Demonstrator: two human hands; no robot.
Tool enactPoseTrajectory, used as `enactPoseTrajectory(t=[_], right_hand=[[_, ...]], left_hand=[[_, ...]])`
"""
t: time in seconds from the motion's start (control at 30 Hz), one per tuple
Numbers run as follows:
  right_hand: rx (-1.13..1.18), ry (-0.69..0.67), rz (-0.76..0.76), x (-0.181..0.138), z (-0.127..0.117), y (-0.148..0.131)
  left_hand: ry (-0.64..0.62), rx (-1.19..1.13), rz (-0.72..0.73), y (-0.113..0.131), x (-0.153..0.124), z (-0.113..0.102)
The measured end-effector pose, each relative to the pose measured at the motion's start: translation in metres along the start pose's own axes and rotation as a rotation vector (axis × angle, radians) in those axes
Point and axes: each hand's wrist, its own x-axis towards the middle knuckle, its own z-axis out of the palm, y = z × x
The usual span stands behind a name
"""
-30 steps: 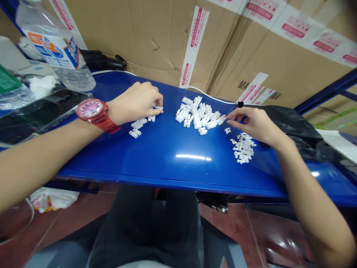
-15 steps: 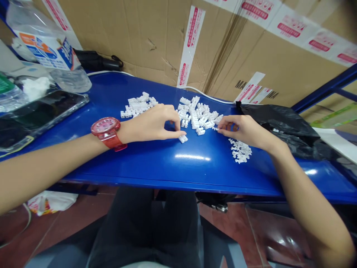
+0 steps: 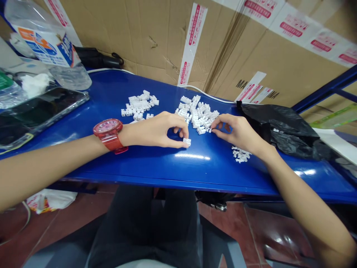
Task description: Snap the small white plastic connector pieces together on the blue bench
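Observation:
My left hand (image 3: pixel 164 130) pinches a small white plastic connector block (image 3: pixel 187 142) between thumb and fingers, just above the blue tabletop. A red watch (image 3: pixel 108 133) is on that wrist. My right hand (image 3: pixel 237 130) has thumb and index finger closed on a tiny white plastic piece (image 3: pixel 210 130), whose shape is mostly hidden. Right behind those fingertips lies a pile of white connector blocks (image 3: pixel 199 113). Another group of white blocks (image 3: pixel 139 103) sits behind my left hand. Below my right palm is a small heap of tiny white pieces (image 3: pixel 241 155), partly covered by the hand.
A large plastic bottle (image 3: pixel 67 74) and a phone (image 3: pixel 41 115) stand and lie at the left, near a black umbrella (image 3: pixel 97 57). Cardboard boxes (image 3: pixel 156 33) wall off the back. A black plastic bag (image 3: pixel 290 126) rests at the right. The blue table's front edge (image 3: pixel 167 182) is above my lap.
My left hand has shifted slightly right and toward me, lifting the connector block and turning it. My right hand has moved left with its tiny piece, closer to the left hand.

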Motion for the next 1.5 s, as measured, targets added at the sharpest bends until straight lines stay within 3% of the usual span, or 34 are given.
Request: enactPoseTrajectory(t=[0.3,0.57,0.8,1.03,1.5], right_hand=[[0.05,-0.006,-0.096,0.0,0.002,-0.008],[0.023,-0.022,-0.092,0.0,0.005,-0.01],[0.184,0.022,-0.087,-0.004,0.005,-0.021],[0.502,0.113,0.082,-0.003,0.011,-0.041],[0.726,-0.027,0.181,-0.004,0.027,-0.055]], left_hand=[[-0.023,-0.016,0.023,0.007,0.001,0.0],[0.016,-0.053,-0.048,0.0,0.003,0.003],[0.018,-0.066,-0.035,0.0,0.003,0.005],[0.02,-0.091,-0.065,0.003,0.005,0.008],[0.012,-0.112,-0.111,0.003,0.007,0.009]])
